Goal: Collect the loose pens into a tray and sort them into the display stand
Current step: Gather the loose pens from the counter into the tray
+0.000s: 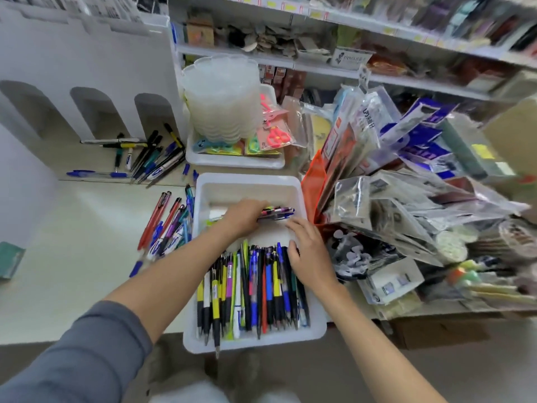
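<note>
Your left hand [247,218] clamps a pen bundle [277,213] crosswise in the tray's [247,179] far half, probably to square it. Right hand [309,251], fingers relaxed, steadies the near row [255,286]. Loose pens [165,222] lie left of tray.

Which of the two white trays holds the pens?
The nearer tray, with pens lined up inside; the farther tray behind it carries stacked clear containers and pink scissors instead.

One end of the bundle of pens [277,212] is covered by the left hand [244,216], whose fingertips are hidden. The goods [453,16] on the shelves [406,82] are blurred beyond reading. The display stand [87,68] is cut off by the top edge.
</note>
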